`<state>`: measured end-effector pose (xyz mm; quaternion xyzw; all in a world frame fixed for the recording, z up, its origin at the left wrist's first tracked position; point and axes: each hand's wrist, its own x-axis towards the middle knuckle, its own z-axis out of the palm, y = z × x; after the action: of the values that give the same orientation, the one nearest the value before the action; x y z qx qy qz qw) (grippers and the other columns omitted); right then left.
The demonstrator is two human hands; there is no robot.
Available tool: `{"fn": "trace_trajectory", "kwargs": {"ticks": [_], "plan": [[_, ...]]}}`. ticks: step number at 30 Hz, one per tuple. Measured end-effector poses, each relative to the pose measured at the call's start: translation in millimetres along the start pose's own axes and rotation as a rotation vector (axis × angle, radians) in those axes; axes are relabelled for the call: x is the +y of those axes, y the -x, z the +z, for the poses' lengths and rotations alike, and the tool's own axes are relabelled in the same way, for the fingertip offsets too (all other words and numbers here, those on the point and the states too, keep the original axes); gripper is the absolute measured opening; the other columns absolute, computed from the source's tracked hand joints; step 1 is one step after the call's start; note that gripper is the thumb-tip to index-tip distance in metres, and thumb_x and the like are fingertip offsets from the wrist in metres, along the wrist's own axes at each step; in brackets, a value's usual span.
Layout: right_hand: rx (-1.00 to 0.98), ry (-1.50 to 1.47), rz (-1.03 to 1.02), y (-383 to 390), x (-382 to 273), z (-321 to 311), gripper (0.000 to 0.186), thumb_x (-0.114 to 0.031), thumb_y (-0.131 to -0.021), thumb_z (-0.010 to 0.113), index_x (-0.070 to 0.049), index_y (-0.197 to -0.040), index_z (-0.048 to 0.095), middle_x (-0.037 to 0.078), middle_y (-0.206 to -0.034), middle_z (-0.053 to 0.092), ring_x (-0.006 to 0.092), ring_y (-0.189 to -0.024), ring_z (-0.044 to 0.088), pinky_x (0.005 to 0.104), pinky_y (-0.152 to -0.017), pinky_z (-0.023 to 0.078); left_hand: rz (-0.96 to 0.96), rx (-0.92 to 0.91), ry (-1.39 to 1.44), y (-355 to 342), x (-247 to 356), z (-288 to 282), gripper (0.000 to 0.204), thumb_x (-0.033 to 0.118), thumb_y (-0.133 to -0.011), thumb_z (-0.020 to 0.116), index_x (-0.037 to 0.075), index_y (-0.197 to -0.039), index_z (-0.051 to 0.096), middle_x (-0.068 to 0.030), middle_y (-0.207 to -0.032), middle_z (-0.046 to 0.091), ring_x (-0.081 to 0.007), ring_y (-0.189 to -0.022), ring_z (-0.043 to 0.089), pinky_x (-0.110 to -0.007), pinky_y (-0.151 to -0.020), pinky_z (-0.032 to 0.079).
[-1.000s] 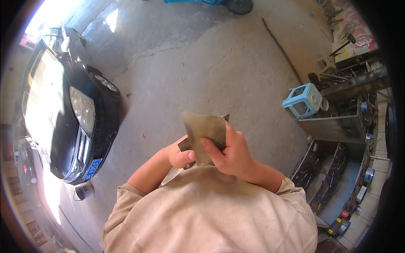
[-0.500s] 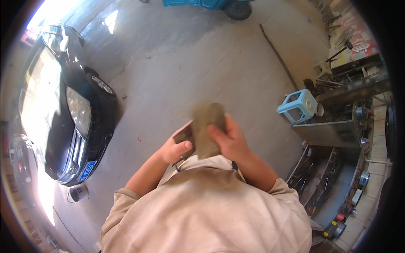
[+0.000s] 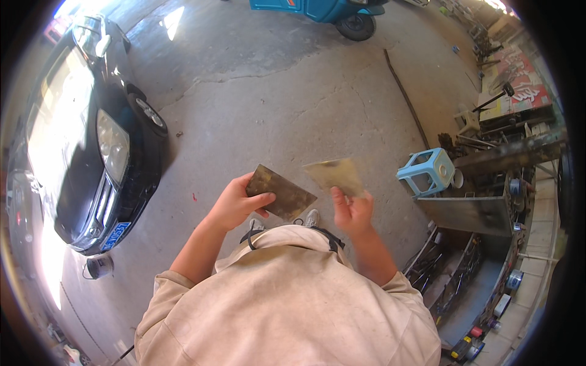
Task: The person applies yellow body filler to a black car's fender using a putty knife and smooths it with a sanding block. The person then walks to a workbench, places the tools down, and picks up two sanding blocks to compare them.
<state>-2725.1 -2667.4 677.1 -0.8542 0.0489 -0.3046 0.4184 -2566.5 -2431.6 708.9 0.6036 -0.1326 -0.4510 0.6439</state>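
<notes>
My left hand (image 3: 235, 203) grips a dark brown, stained rectangular plate (image 3: 282, 193) by its left end, the thumb lying on top. A thin, pale yellowish-tan sheet (image 3: 337, 175) is pinched by its near edge in my right hand (image 3: 355, 213), thumb on the face toward me. The two flat pieces are held apart in front of my waist, the tan one a little farther out. What they are made of I cannot tell. My shoes (image 3: 312, 218) show on the floor beneath them.
A black car (image 3: 116, 146) stands at the left with a small bucket (image 3: 99, 266) by its bumper. At the right are a light-blue plastic stool (image 3: 427, 172) and an open metal cabinet (image 3: 467, 213) with tools. A long rod (image 3: 406, 97) lies on the concrete floor; a blue vehicle (image 3: 305, 9) is beyond.
The two pieces, overlapping and blurred before, are now separated. My right hand has moved right with the tan sheet, and the dark plate shows fully in my left hand.
</notes>
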Motion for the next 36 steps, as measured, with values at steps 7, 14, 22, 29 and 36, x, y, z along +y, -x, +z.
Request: {"fn": "trace_trajectory", "kwargs": {"ticks": [7, 14, 22, 29, 36], "plan": [[-0.347, -0.028, -0.227, -29, -34, 10, 0.044, 0.005, -0.086, 0.064, -0.004, -0.129, 0.066, 0.018, -0.113, 0.073, 0.0331, -0.096, 0.073, 0.0389, -0.082, 0.060, 0.020, 0.029, -0.073, -5, -4, 0, 0.023, 0.011, -0.095, 0.069, -0.001, -0.114, 0.065, -0.0043, -0.096, 0.072, -0.0113, -0.077, 0.065, -0.026, -0.057, 0.054], [-0.602, 0.135, 0.036, -13, -16, 1, 0.041, -0.008, -0.090, 0.062, -0.006, -0.131, 0.064, 0.020, -0.100, 0.072, 0.0389, -0.085, 0.070, 0.0442, -0.074, 0.058, 0.007, 0.068, -0.054, -1, -8, -3, 0.022, 0.011, -0.094, 0.069, -0.001, -0.113, 0.066, -0.0037, -0.094, 0.071, -0.0104, -0.076, 0.064, -0.027, -0.056, 0.052], [-0.252, 0.446, 0.105, 0, -8, 15, 0.038, -0.012, -0.090, 0.063, -0.007, -0.127, 0.063, 0.019, -0.093, 0.069, 0.0372, -0.082, 0.069, 0.0458, -0.067, 0.055, 0.086, 0.174, 0.087, -6, -16, -1, 0.025, 0.004, -0.096, 0.058, -0.002, -0.120, 0.061, -0.0064, -0.104, 0.070, -0.0135, -0.086, 0.067, -0.029, -0.064, 0.057], [-0.592, 0.973, 0.141, 6, 21, 52, 0.022, -0.009, -0.090, 0.060, -0.012, -0.107, 0.074, 0.011, -0.102, 0.070, 0.0272, -0.091, 0.071, 0.0385, -0.069, 0.059, 0.085, 0.151, -0.005, -8, -28, -3, 0.027, 0.002, -0.094, 0.054, -0.004, -0.120, 0.059, -0.0072, -0.103, 0.070, -0.0141, -0.086, 0.067, -0.030, -0.069, 0.059], [-0.777, 0.797, 0.517, 21, 61, 43, 0.031, -0.014, -0.093, 0.056, -0.003, -0.120, 0.066, 0.020, -0.111, 0.071, 0.0334, -0.104, 0.070, 0.0450, -0.087, 0.057, 0.137, 0.281, 0.047, 1, -29, -9, 0.027, 0.003, -0.095, 0.058, -0.004, -0.121, 0.059, -0.0073, -0.109, 0.068, -0.0137, -0.094, 0.066, -0.032, -0.079, 0.061]]}}
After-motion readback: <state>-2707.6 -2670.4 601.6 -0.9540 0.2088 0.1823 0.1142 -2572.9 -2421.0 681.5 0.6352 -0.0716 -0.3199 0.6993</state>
